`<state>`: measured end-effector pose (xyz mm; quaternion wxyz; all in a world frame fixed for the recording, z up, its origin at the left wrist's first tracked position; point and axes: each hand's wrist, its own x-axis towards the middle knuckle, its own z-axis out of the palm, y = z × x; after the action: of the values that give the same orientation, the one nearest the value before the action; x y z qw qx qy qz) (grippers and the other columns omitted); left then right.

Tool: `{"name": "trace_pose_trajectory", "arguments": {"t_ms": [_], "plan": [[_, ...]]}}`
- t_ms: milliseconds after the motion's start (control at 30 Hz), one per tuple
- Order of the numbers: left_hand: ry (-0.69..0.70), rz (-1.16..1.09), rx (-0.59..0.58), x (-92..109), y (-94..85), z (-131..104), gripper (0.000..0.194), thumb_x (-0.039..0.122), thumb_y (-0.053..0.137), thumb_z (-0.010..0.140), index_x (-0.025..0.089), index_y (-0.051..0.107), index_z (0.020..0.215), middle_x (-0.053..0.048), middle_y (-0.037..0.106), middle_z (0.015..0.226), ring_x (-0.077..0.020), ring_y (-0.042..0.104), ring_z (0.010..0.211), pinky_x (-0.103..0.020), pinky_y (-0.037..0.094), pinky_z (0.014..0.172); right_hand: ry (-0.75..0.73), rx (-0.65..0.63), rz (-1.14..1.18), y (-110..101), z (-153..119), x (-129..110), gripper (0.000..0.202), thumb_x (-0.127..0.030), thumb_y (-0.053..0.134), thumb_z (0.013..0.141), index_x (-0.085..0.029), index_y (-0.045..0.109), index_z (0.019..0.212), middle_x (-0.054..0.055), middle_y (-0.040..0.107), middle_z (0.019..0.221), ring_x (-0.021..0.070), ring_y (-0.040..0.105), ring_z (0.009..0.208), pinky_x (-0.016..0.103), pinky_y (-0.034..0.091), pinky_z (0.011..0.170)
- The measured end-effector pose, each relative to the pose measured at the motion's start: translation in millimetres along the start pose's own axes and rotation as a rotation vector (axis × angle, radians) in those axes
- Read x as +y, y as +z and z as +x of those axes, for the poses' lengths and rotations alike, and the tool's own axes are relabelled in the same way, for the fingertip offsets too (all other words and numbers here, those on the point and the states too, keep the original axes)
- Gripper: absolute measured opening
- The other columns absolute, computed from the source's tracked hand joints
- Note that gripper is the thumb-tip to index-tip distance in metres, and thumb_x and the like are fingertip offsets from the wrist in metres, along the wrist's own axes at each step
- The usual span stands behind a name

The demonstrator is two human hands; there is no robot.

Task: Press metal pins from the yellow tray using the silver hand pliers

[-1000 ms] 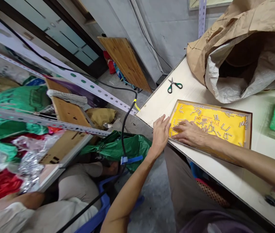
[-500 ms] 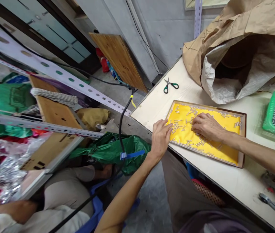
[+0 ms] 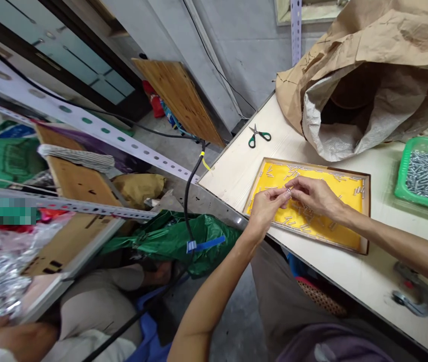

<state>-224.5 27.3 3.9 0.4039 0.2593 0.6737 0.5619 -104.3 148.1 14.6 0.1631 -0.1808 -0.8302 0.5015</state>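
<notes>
Above the left part of a shallow cardboard tray (image 3: 365, 216), my two hands meet at the fingertips. My left hand (image 3: 264, 208) is closed in a pinch on small silvery metal pins (image 3: 288, 190), of which only a glint shows. Facing it, my right hand (image 3: 314, 195) is closed too, its thumb and forefinger at the same pins; its other fingers are curled and partly hidden. The tray has a bright yellow bottom (image 3: 344, 203), with many similar pins (image 3: 359, 191) scattered over it, some lined along the far edge.
Green-handled scissors (image 3: 259, 136) lie beyond the tray. A large brown paper sack (image 3: 334, 55) gapes at the back. A green basket (image 3: 401, 173) of metal pieces stands right, a metal device (image 3: 413, 299) nearer. Another person's leg (image 3: 96, 306) shows lower left, beside a perforated rack (image 3: 149, 153).
My right hand has lifted from the pins in the tray and moved left. My left hand has left the tray's edge and come in to meet it. The view has shifted slightly.
</notes>
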Motion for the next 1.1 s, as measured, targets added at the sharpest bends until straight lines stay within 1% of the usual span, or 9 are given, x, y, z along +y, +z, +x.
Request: {"name": "trace_pose_trajectory", "arguments": {"t_ms": [167, 367, 433, 533, 667, 767, 867, 967, 1100], "plan": [[0.079, 0.057, 0.077, 3.6, 5.9, -2.4, 0.040, 0.047, 0.082, 0.065, 0.012, 0.070, 0.080, -0.002, 0.070, 0.072, -0.0107, 0.062, 0.064, -0.022, 0.050, 0.063, -0.020, 0.041, -0.033, -3.3, 1.5, -7.9, 0.019, -0.025, 0.054, 0.083, -0.018, 0.071, 0.089, 0.000, 0.068, 0.073, 0.0125, 0.056, 0.064, 0.025, 0.042, 0.063], [0.223, 0.273, 0.188, 5.4, 13.7, -5.6, 0.016, 0.030, 0.074, 0.078, 0.015, 0.072, 0.083, -0.005, 0.074, 0.085, -0.0141, 0.068, 0.075, -0.025, 0.054, 0.072, 0.166, 0.112, 0.113, -1.3, 3.2, -2.7, 0.022, -0.028, 0.057, 0.082, -0.015, 0.070, 0.094, 0.003, 0.069, 0.077, 0.0148, 0.060, 0.066, 0.028, 0.047, 0.064], [0.244, 0.305, 0.191, 4.6, 10.0, -2.5, 0.013, 0.026, 0.072, 0.080, 0.015, 0.073, 0.086, -0.006, 0.074, 0.088, -0.0145, 0.068, 0.077, -0.025, 0.055, 0.074, 0.146, 0.105, -0.011, -3.3, 1.8, -0.6, 0.023, -0.026, 0.055, 0.085, -0.015, 0.071, 0.097, 0.005, 0.069, 0.082, 0.0164, 0.061, 0.071, 0.030, 0.047, 0.068], [0.279, 0.406, 0.179, 0.1, -3.2, 2.2, 0.016, 0.023, 0.070, 0.081, 0.015, 0.074, 0.095, -0.006, 0.073, 0.088, -0.0138, 0.067, 0.075, -0.025, 0.054, 0.071, 0.052, 0.067, -0.348, -6.2, -4.9, 2.6, 0.026, -0.017, 0.054, 0.085, -0.017, 0.074, 0.102, 0.011, 0.068, 0.101, 0.0210, 0.060, 0.088, 0.034, 0.046, 0.076], [0.349, 0.604, 0.069, -10.3, -25.1, -2.2, 0.034, 0.022, 0.074, 0.079, 0.018, 0.071, 0.113, -0.005, 0.069, 0.090, -0.0132, 0.063, 0.073, -0.025, 0.053, 0.068, -0.171, -0.249, -0.551, -2.3, -19.8, 11.3, 0.022, -0.021, 0.058, 0.089, -0.022, 0.076, 0.102, 0.012, 0.066, 0.104, 0.0249, 0.055, 0.097, 0.037, 0.044, 0.081], [0.367, 0.778, -0.075, -14.8, -36.7, -10.4, 0.035, 0.023, 0.077, 0.077, 0.020, 0.071, 0.112, -0.005, 0.068, 0.090, -0.0173, 0.063, 0.083, -0.030, 0.053, 0.076, -0.370, -0.429, -0.581, 1.7, -27.5, 22.2, 0.019, -0.030, 0.067, 0.087, -0.027, 0.076, 0.103, 0.011, 0.065, 0.112, 0.0285, 0.050, 0.110, 0.043, 0.041, 0.089], [0.323, 0.935, -0.219, -11.6, -42.6, -13.1, 0.030, 0.026, 0.080, 0.075, 0.019, 0.071, 0.103, -0.004, 0.067, 0.086, -0.0206, 0.062, 0.088, -0.033, 0.050, 0.083, -0.411, -0.335, -0.659, -4.0, -28.0, 31.0, 0.021, -0.030, 0.067, 0.087, -0.027, 0.074, 0.107, 0.012, 0.061, 0.124, 0.0331, 0.043, 0.122, 0.049, 0.037, 0.094], [0.214, 1.056, -0.360, -1.7, -43.3, -7.6, 0.025, 0.033, 0.080, 0.074, 0.018, 0.069, 0.090, -0.002, 0.066, 0.080, -0.0203, 0.061, 0.084, -0.030, 0.047, 0.078, -0.399, -0.248, -0.629, -20.1, -27.9, 32.6, 0.022, -0.034, 0.059, 0.093, -0.023, 0.072, 0.106, 0.013, 0.062, 0.120, 0.0315, 0.047, 0.116, 0.047, 0.038, 0.092], [0.064, 1.220, -0.518, 11.4, -37.5, 4.2, 0.023, 0.038, 0.078, 0.075, 0.018, 0.065, 0.075, 0.000, 0.065, 0.073, -0.0180, 0.061, 0.074, -0.024, 0.040, 0.064, -0.375, -0.425, -0.444, -36.8, -42.2, 31.5, 0.031, -0.046, 0.053, 0.095, -0.020, 0.071, 0.100, 0.009, 0.065, 0.096, 0.0221, 0.056, 0.091, 0.036, 0.043, 0.081]]}}
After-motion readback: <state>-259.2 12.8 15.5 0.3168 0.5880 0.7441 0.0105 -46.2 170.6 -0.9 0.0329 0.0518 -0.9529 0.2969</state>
